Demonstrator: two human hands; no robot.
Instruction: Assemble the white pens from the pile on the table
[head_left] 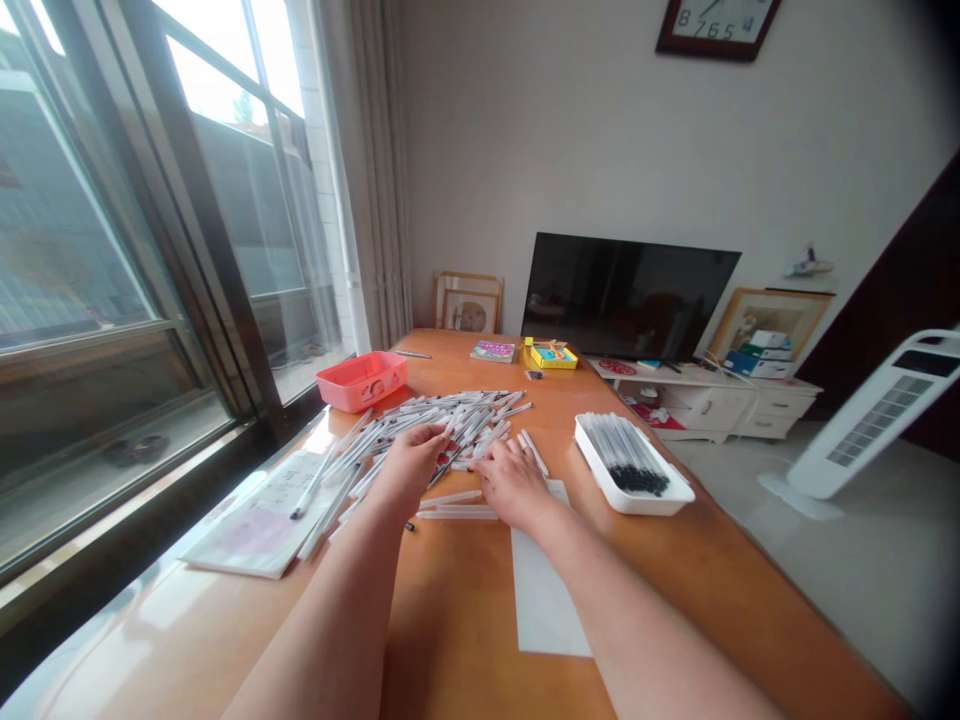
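A loose heap of pen parts, mostly clear and white barrels with some dark tips, spreads over the table before me. At the heap's near edge, my left hand has thumb and fingers pinched together; what is between them is too small to make out. My right hand is just to its right, palm down with fingers curled in at the pale barrels. Its fingertips partly hide what they grip. Several white barrels lie between my wrists, with a small black cap beside them.
A white tray of black-tipped clear pens stands right. Under my right forearm is a white sheet; a booklet lies left. Farther back are a pink basket, a colourful book and a yellow box. Windows border the left side.
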